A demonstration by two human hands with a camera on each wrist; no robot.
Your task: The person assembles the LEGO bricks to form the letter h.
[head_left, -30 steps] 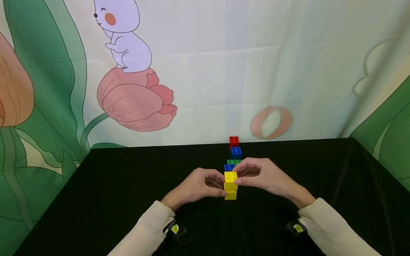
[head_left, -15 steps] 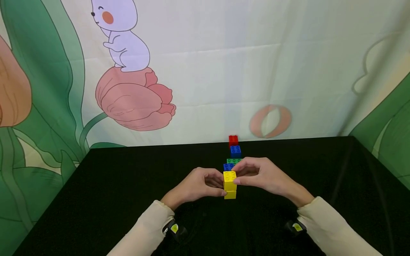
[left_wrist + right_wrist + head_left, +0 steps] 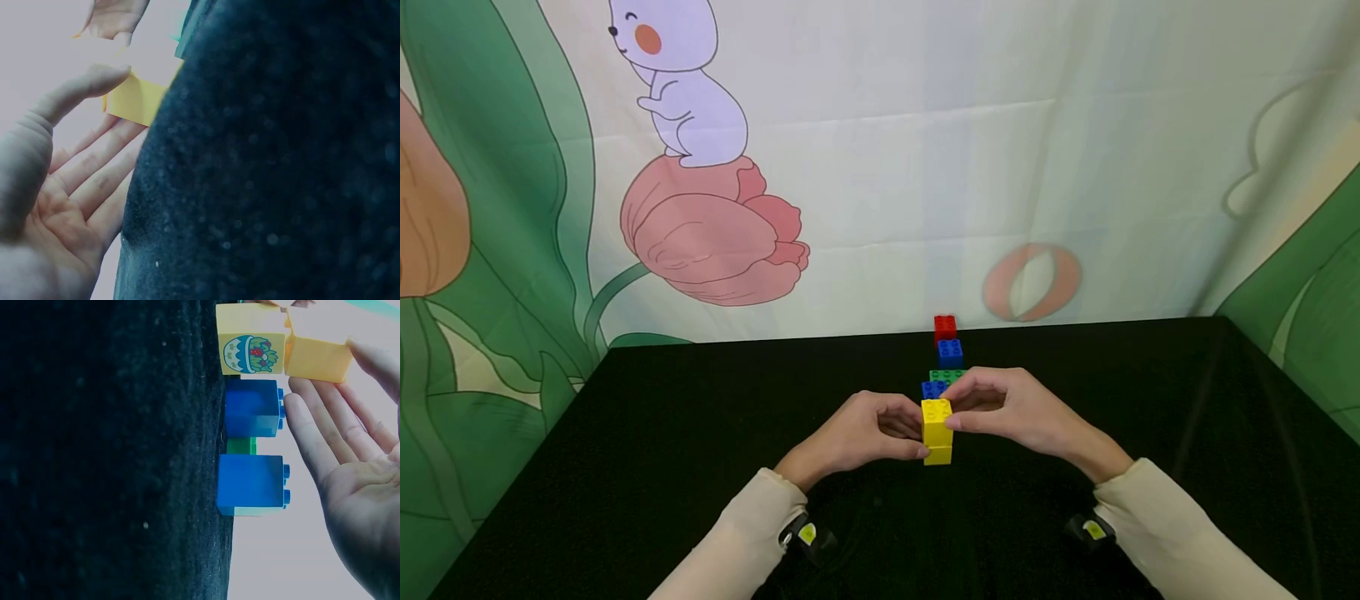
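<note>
stacked bricks (image 3: 937, 430): both yellow, bottom one's got a blue, white, green and red print (image 3: 251, 354)
other bricks (image 3: 951, 356): two blue, one green, one red
worktop (image 3: 700, 442): just black
sleeves (image 3: 730, 533): cream
backdrop (image 3: 880, 150): off-white, pink flower (image 3: 711, 237) upper left

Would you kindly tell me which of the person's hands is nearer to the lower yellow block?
Left: the left hand holds the lower yellow block at its left side, while the right hand is higher, pinching the upper yellow block above it.
</note>
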